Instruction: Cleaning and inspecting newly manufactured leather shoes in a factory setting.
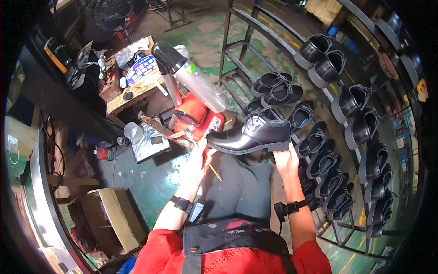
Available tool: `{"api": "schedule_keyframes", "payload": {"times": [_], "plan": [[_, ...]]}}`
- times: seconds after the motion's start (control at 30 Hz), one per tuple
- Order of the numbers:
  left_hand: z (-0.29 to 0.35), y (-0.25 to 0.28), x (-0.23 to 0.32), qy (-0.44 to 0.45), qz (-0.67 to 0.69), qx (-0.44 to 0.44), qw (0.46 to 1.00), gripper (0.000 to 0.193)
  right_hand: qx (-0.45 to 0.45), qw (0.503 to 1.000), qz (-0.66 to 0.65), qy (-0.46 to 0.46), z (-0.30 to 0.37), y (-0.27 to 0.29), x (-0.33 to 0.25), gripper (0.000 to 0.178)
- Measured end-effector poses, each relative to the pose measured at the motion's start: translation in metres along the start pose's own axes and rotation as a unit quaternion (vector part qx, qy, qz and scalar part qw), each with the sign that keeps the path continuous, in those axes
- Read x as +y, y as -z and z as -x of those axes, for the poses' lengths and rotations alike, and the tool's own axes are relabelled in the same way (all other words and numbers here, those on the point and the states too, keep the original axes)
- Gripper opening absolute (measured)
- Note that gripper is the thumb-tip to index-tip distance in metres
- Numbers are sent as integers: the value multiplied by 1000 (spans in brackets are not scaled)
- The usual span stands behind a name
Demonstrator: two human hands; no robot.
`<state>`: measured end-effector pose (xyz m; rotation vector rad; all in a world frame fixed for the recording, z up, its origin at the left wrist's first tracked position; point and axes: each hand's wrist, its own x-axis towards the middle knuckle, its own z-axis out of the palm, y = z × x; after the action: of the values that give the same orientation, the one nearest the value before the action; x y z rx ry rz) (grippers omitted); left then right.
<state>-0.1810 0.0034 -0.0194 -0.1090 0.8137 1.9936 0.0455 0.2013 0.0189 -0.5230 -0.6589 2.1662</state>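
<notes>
A black lace-up dress shoe (248, 134) is held up level in front of me, toe to the left and heel to the right. My left hand (199, 157) is closed at the toe end. A thin yellowish stick (214, 172) pokes out below that hand's fingers; its other end is hard to make out. My right hand (286, 160) grips the shoe's heel from below, fingers partly hidden behind it. Just beyond the shoe stands a red machine (194, 114) with a silver cylinder (198, 86) slanting over it.
On the right, racks (331, 96) carry several black shoes (360, 125). To the left are a white cup (133, 131), a small bottle (104, 153) and a cardboard box (121, 219). A cluttered wooden table (116, 107) holds a paddle fan (142, 71); a floor fan (114, 13) stands farther back.
</notes>
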Motion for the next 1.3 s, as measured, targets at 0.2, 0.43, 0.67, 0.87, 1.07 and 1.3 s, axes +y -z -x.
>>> {"api": "schedule_keyframes", "payload": {"times": [0.2,0.43,0.67,0.87,1.07,1.3], "plan": [[-13,-7,13,-50,-6,-11,999,33,7,1000,-15,-26,-39,-6,12,39],[-25,5,13,-84,16,23,996,34,-21,998,-19,-59,-64,-13,16,37],[-26,3,13,-89,15,83,992,33,33,996,30,-80,-79,-19,17,41],[-19,41,2,-33,44,57,997,30,23,993,98,-68,-65,-32,24,45],[-9,73,-12,4,89,92,992,28,-43,992,107,-57,-52,-32,34,44],[-2,114,-20,-5,106,116,988,26,-17,987,132,-95,-58,-43,58,45]]}}
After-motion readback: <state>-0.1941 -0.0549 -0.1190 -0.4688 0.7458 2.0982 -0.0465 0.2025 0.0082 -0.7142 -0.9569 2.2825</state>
